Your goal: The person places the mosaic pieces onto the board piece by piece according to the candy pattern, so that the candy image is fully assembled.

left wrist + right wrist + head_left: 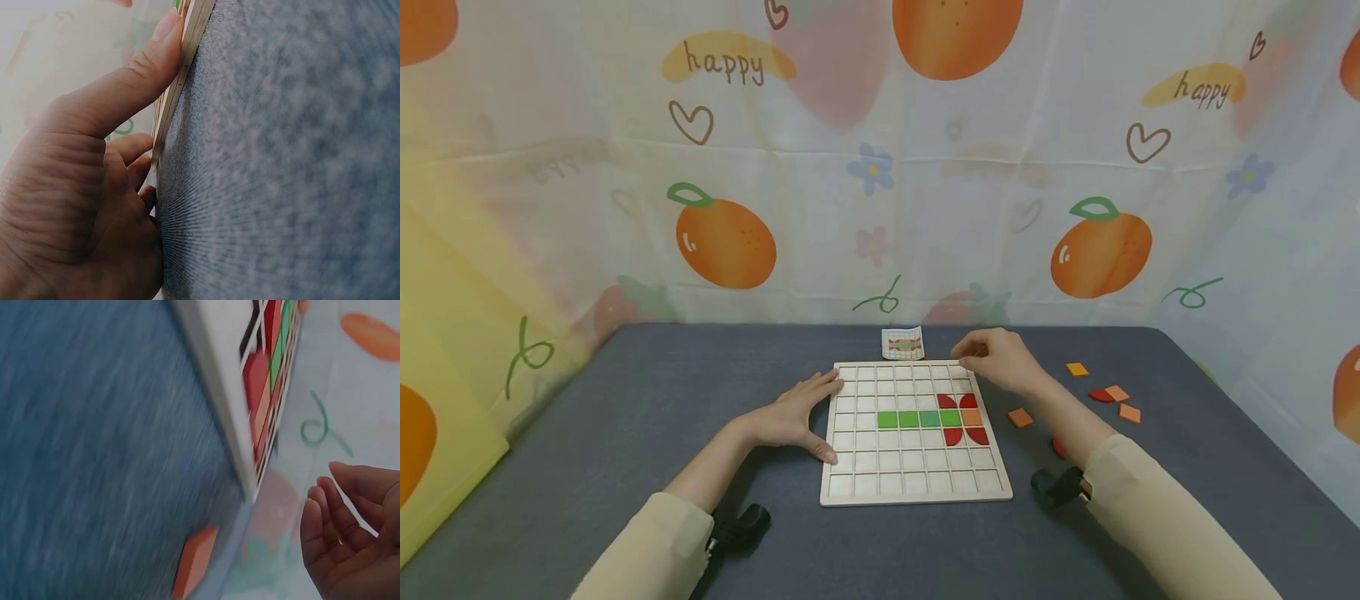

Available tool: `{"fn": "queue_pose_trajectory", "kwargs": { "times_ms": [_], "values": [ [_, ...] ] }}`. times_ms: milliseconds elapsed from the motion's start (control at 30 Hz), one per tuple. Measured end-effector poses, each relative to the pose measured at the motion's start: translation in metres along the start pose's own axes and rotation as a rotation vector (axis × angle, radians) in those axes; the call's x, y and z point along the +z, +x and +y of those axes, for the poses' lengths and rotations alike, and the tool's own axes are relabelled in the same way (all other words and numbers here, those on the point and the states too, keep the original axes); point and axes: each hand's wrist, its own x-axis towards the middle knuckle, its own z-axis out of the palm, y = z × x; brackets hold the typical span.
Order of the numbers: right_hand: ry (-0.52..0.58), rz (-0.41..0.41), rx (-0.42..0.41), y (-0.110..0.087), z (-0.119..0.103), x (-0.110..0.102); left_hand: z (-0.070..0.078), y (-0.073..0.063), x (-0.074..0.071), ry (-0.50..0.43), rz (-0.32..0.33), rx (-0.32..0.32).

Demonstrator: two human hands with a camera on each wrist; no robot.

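Note:
A white wooden grid board [917,502] lies on the dark table. A row of green square tiles [908,419] runs across its cells, ending at an orange square tile [971,417] by the right side. Red rounded tiles [952,437] sit above and below that end of the row. My left hand [793,414] rests on the board's left edge, fingers spread and thumb near the front; the left wrist view shows the thumb [140,78] against the wooden rim. Over the back right corner hovers my right hand [1000,358], its fingers loosely bent, with nothing visible between them in the right wrist view.
Behind the board stands a small pattern card [902,343]. Loose tiles lie to the right: an orange square [1020,417], a yellow-orange one [1077,369], more orange ones [1130,413] and red pieces [1101,395]. A printed curtain [820,208] hangs behind the table.

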Motion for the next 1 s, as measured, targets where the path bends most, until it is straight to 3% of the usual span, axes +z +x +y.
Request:
{"fn": "queue_pose_trajectory", "kwargs": {
  "times_ms": [633, 1000],
  "values": [
    [-0.063, 0.030, 0.142, -0.027, 0.066, -0.056, 0.003, -0.001, -0.002, 0.001, 0.002, -0.002],
    [-0.117, 0.063, 0.291, -0.037, 0.098, -0.077, 0.004, -0.002, -0.002, -0.003, -0.007, -0.014]
  ]
}}
